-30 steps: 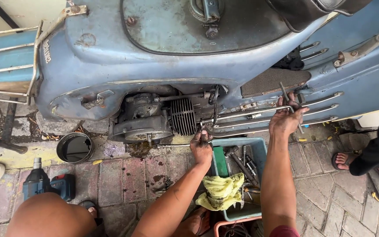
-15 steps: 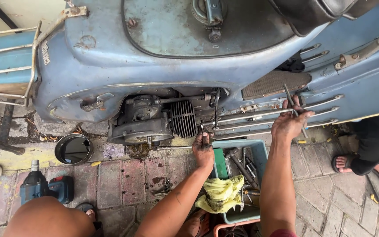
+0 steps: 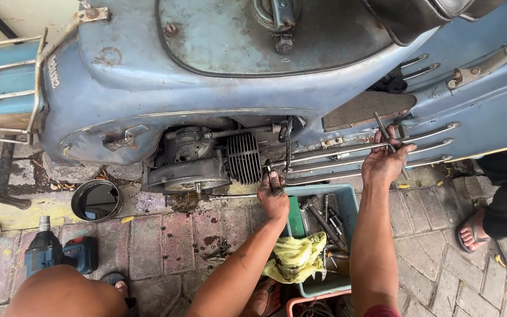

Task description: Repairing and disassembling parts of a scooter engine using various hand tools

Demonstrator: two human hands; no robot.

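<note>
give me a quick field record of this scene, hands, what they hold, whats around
setting: old blue scooter on brick paving, engine exposed
left hand: left hand greasy, gripping a small metal part at the cable beside the engine
right hand: right hand holding a thin tool against the floor rails
below hands: tool tray with a yellow rag
left side: black pot and a power drill on the paving
other person: sandalled foot at right edge

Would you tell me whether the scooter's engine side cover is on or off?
Off: the finned cylinder and the engine casing show bare in the scooter body opening.
</note>
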